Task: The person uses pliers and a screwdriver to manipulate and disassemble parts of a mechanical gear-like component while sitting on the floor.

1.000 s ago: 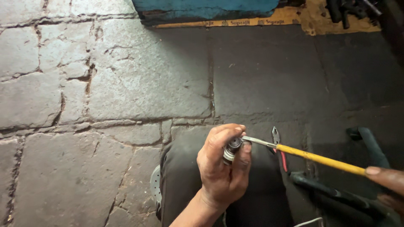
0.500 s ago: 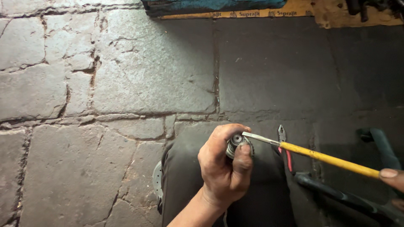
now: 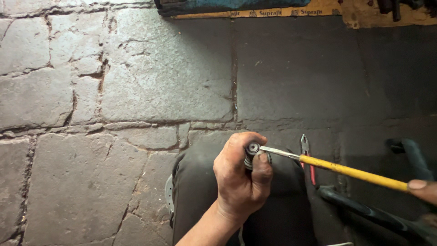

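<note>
The left hand (image 3: 241,177), just below centre, is clenched around a small round metal part (image 3: 251,150), a dark grey cylinder with a paler ring at its top face; only its upper end shows above the curled fingers and thumb. A screwdriver (image 3: 346,171) with a yellow handle and a thin silver blade comes in from four o'clock, its tip touching the part's edge. The right hand (image 3: 423,189), at the frame's edge near four o'clock, grips the handle's end; only a fingertip shows. Red-handled pliers (image 3: 307,157) lie just behind the blade on the stone floor (image 3: 159,82). A dark trouser knee (image 3: 200,200) sits under the left hand.
</note>
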